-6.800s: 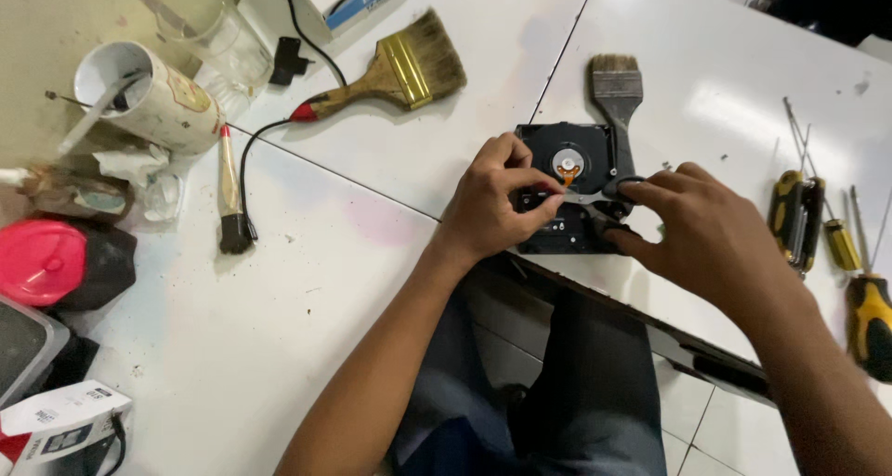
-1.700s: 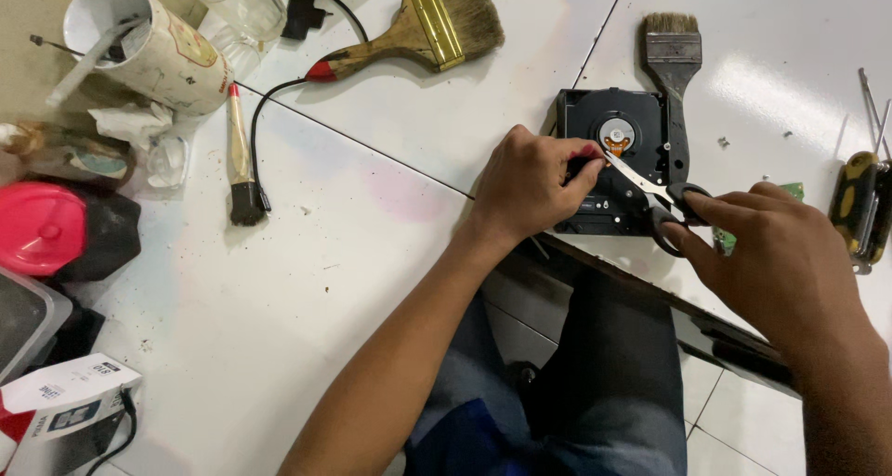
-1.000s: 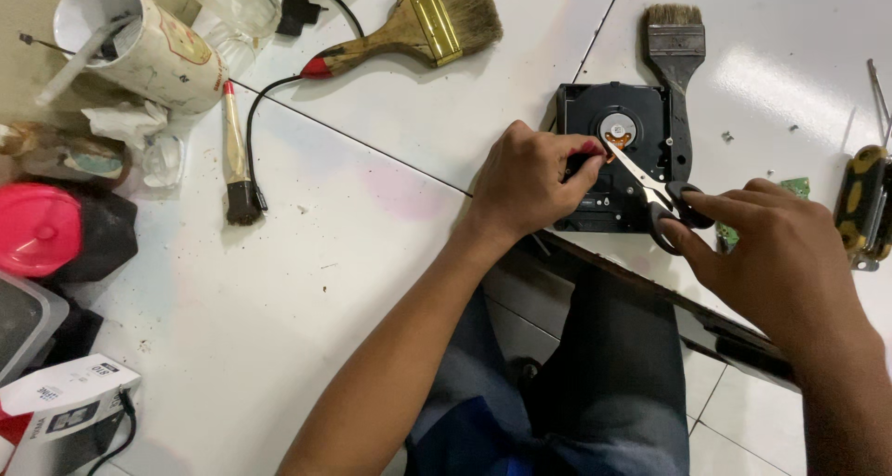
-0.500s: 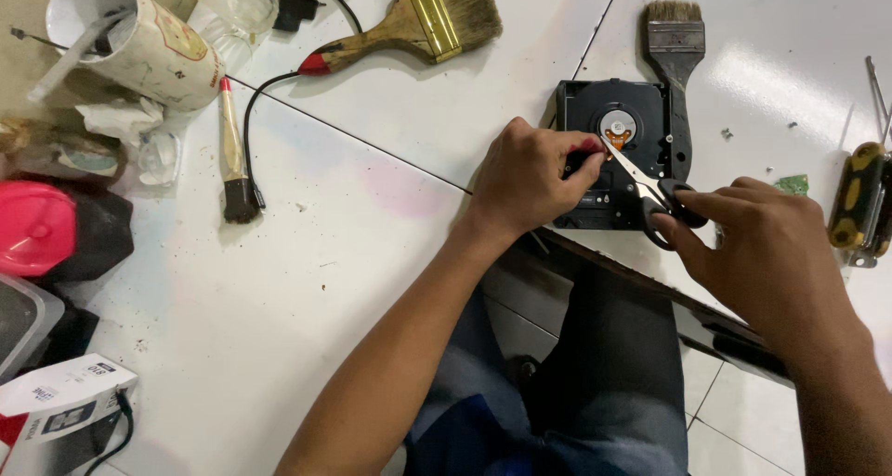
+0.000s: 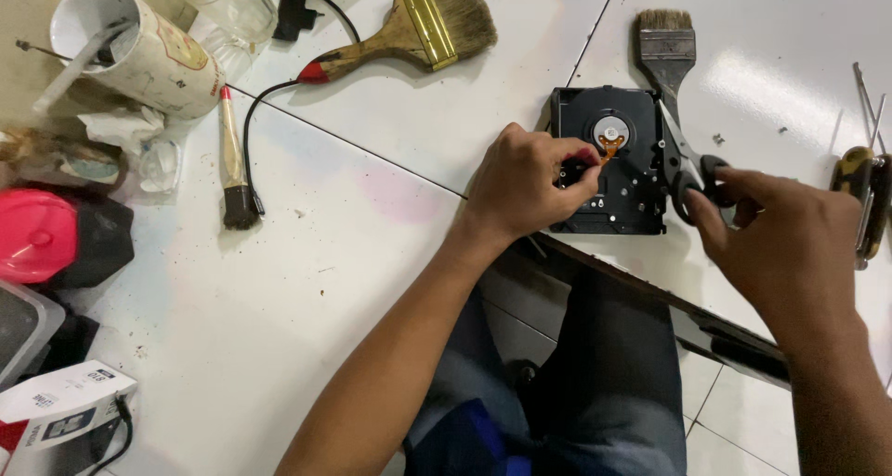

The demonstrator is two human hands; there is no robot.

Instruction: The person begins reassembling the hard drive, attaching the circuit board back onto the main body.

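An open black hard drive [image 5: 624,190] lies on the white table [image 5: 279,281] near its front edge. My left hand [image 5: 522,183] rests on the drive's left side, its fingertips pinching a small part next to the orange flex strip [image 5: 609,144] by the silver spindle. My right hand [image 5: 779,244] holds black-handled scissors [image 5: 689,171] at the drive's right edge. The blades point up along the handle of a dark flat brush [image 5: 665,51].
A wide wooden-handled brush [image 5: 409,32] lies at the top. A mug [image 5: 130,44], a small brush [image 5: 232,174], a black cable [image 5: 255,128] and a red lid [image 5: 37,234] crowd the left. Screwdrivers [image 5: 864,197] lie at the far right. A white box [image 5: 56,411] sits bottom left.
The scissors' blades were at the orange strip over the drive; my right hand has now drawn them off to the drive's right edge. My left hand stays on the drive.
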